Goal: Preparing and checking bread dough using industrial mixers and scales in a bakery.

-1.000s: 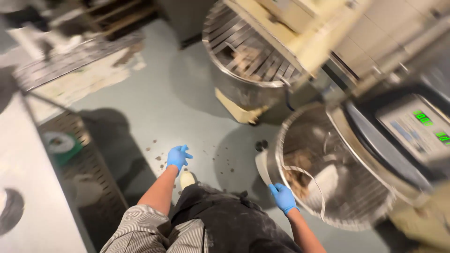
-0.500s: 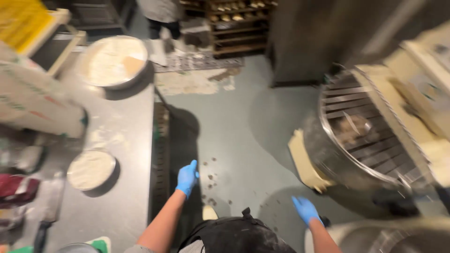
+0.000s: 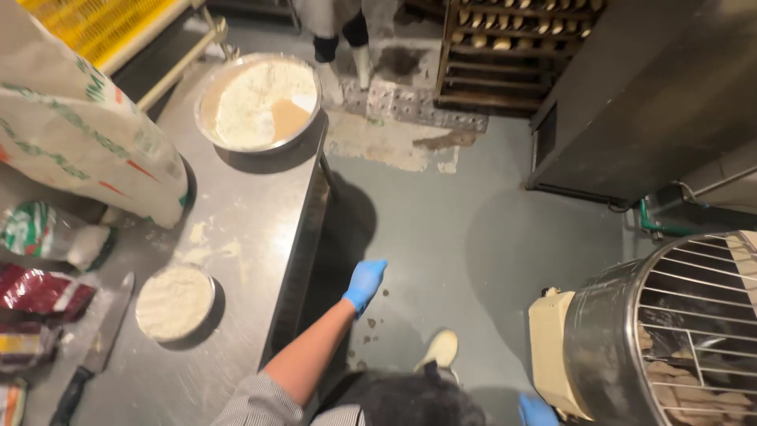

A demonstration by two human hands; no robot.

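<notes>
Gloved hands swing free between steel tabletop [image 3: 260, 229] and mixer bowl [image 3: 631, 331].
Left hand [image 3: 364, 284], blue glove, fingers loosely spread, empty, above grey floor [image 3: 441, 229] just beside tabletop edge. Right hand [image 3: 538, 411] mostly cut off at bottom edge, near mixer base; fingers' state can't be told. Flour bowl [image 3: 259, 102], small flour dish [image 3: 174, 302], knife [image 3: 95, 351] on tabletop.
</notes>
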